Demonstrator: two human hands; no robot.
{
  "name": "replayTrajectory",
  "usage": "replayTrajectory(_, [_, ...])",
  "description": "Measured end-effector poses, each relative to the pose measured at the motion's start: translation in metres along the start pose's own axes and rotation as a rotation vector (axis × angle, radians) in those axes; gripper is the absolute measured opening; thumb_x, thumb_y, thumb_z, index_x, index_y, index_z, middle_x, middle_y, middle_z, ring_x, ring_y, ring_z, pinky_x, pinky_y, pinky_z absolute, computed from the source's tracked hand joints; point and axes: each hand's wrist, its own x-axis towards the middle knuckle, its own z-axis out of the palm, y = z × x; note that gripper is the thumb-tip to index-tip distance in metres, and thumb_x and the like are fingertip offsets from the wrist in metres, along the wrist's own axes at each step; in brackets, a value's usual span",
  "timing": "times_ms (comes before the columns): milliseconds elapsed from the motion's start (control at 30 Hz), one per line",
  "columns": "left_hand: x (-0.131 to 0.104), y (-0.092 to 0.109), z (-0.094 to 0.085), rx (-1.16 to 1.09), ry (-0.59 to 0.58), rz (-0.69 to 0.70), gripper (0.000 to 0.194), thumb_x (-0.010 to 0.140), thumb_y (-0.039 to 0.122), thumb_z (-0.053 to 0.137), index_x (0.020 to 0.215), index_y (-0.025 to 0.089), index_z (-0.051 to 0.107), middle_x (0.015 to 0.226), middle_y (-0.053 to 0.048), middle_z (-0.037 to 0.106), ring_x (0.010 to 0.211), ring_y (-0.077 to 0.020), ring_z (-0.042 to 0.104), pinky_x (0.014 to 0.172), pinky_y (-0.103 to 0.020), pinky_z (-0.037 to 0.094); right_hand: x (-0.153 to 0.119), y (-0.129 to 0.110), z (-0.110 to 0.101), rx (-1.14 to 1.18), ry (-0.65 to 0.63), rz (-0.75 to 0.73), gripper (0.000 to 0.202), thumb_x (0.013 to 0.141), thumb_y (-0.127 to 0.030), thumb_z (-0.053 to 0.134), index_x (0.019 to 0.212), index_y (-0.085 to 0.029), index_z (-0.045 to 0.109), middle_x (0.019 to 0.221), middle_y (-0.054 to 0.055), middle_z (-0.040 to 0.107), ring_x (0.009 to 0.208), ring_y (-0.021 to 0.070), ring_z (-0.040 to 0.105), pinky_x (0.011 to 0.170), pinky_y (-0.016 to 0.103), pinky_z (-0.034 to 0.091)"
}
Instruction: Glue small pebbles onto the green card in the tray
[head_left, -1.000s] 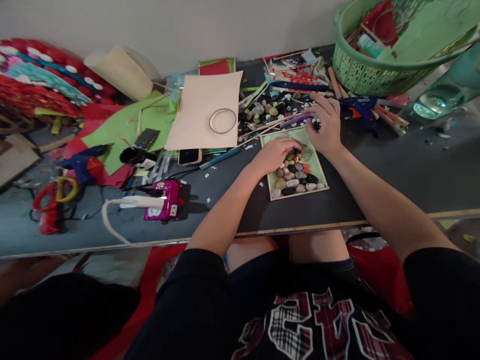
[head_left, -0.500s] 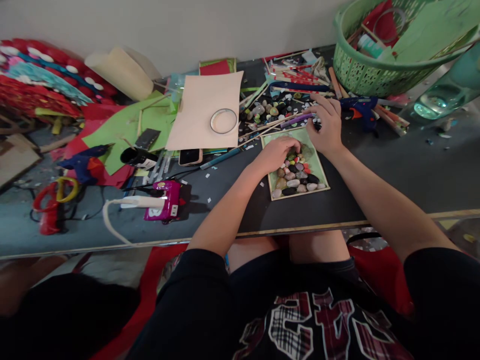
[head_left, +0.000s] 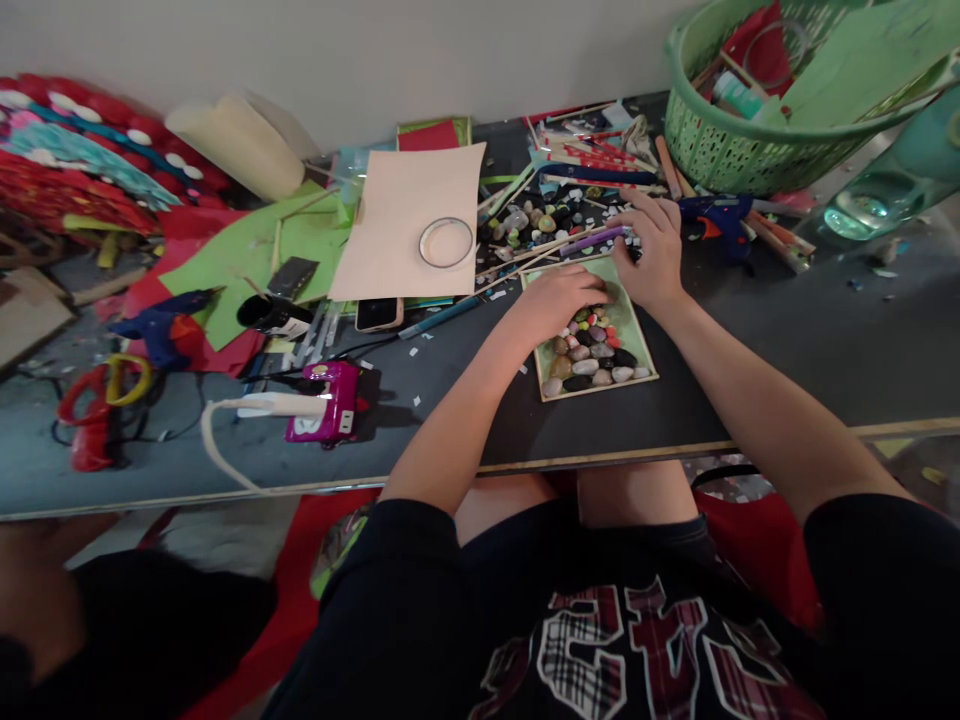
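A green panel point(head_left: 636, 345) with a pale wooden edge lies flat on the dark table, its lower part covered with pebbles point(head_left: 586, 367) in several colours. Over the panel's upper left part rests my left hand point(head_left: 564, 298), its fingers bent down by the upper stones; the fingertips are partly hidden. My right hand point(head_left: 655, 245) is at the panel's top right corner, thumb and fingers curved apart, near a purple stick point(head_left: 592, 239). Whether anything small is between its fingertips cannot be made out. Loose stones point(head_left: 536, 218) lie behind the panel.
A green basket point(head_left: 739, 155) and a clear bottle point(head_left: 862, 205) stand at the right. Blue glue guns point(head_left: 716, 215), cream card with a tape ring point(head_left: 445, 243), a phone point(head_left: 379, 314), a magenta power adapter point(head_left: 341, 400) and red-handled scissors point(head_left: 91, 430) surround the panel.
My left hand has shifted slightly to the right over the panel, its fingers lying flatter. My right hand has barely moved.
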Motion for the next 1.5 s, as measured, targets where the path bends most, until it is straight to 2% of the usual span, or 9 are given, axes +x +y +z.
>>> replayTrajectory(133, [-0.002,-0.002,0.000,-0.061,0.037,-0.017,0.034,0.103,0.012,0.046,0.121,0.019,0.074,0.120,-0.009,0.076,0.119,-0.0240,0.067,0.103,-0.039,0.054,0.000,-0.004,-0.002,0.007,0.001,0.014,0.033,0.095,-0.030,0.050,0.123,-0.029,0.069,0.152,0.007,0.058,0.145,0.0323,0.047,0.124,0.063,0.038])
replayTrajectory(333, [-0.005,-0.017,0.013,-0.377,0.253,-0.310,0.030,0.105,0.023,0.051,0.129,0.020,0.070,0.132,-0.010,0.074,0.125,-0.0247,0.068,0.109,-0.039,0.053,-0.002,-0.034,-0.025,0.056,-0.022,0.068,0.039,0.101,-0.044,0.043,0.124,-0.028,0.071,0.154,0.008,0.057,0.149,0.0320,0.046,0.125,0.059,0.037])
replayTrajectory(500, [-0.009,-0.023,0.019,-0.463,0.306,-0.315,0.032,0.108,0.032,0.049,0.131,0.020,0.068,0.135,-0.010,0.073,0.127,-0.0234,0.067,0.108,-0.036,0.054,-0.003,-0.044,-0.032,0.250,-0.192,0.078,0.054,0.097,-0.066,0.048,0.133,-0.029,0.067,0.122,0.009,0.075,0.119,0.0301,0.068,0.102,0.050,0.058])
replayTrajectory(667, [-0.009,-0.014,0.012,-0.302,0.243,-0.284,0.030,0.104,0.027,0.053,0.128,0.020,0.071,0.129,-0.012,0.074,0.126,-0.0274,0.065,0.111,-0.043,0.052,0.001,-0.037,-0.040,0.361,-0.349,0.078,0.072,0.085,-0.075,0.065,0.137,-0.026,0.064,0.112,0.010,0.077,0.098,0.0285,0.073,0.088,0.045,0.060])
replayTrajectory(800, [-0.007,-0.009,0.009,-0.277,0.209,-0.295,0.030,0.101,0.019,0.055,0.124,0.020,0.073,0.125,-0.011,0.076,0.124,-0.0274,0.066,0.110,-0.044,0.051,0.004,-0.032,-0.051,0.396,-0.454,0.034,0.077,0.073,-0.069,0.082,0.132,-0.021,0.069,0.097,0.010,0.078,0.084,0.0251,0.075,0.084,0.041,0.062])
replayTrajectory(1000, [-0.007,-0.009,0.011,-0.266,0.226,-0.327,0.029,0.101,0.019,0.057,0.126,0.020,0.073,0.126,-0.010,0.076,0.125,-0.0268,0.066,0.109,-0.043,0.051,0.003,-0.033,-0.049,0.463,-0.466,0.142,0.075,0.067,-0.056,0.091,0.130,-0.022,0.070,0.087,0.006,0.078,0.085,0.0285,0.079,0.091,0.048,0.067])
replayTrajectory(1200, [-0.009,-0.011,0.013,-0.237,0.270,-0.323,0.030,0.106,0.032,0.051,0.127,0.023,0.072,0.129,-0.010,0.074,0.128,-0.0273,0.064,0.112,-0.044,0.050,0.006,-0.029,-0.054,0.472,-0.499,0.183,0.071,0.066,-0.048,0.093,0.128,-0.022,0.071,0.084,0.006,0.079,0.088,0.0314,0.079,0.092,0.049,0.066])
replayTrajectory(1367, [-0.012,-0.020,0.018,-0.212,0.321,-0.344,0.039,0.109,0.045,0.043,0.128,0.024,0.069,0.129,-0.011,0.073,0.129,-0.0280,0.063,0.113,-0.047,0.050,0.008,-0.021,-0.056,0.387,-0.711,0.086,0.077,0.072,-0.040,0.088,0.144,-0.026,0.064,0.081,0.002,0.080,0.087,0.0285,0.079,0.093,0.046,0.063])
replayTrajectory(1500, [-0.012,-0.022,0.020,-0.214,0.295,-0.304,0.039,0.109,0.045,0.044,0.130,0.023,0.069,0.130,-0.012,0.074,0.129,-0.0276,0.064,0.113,-0.046,0.050,0.008,-0.021,-0.054,0.316,-0.811,-0.034,0.078,0.081,-0.036,0.078,0.155,-0.029,0.055,0.087,0.001,0.082,0.089,0.0271,0.078,0.094,0.045,0.059])
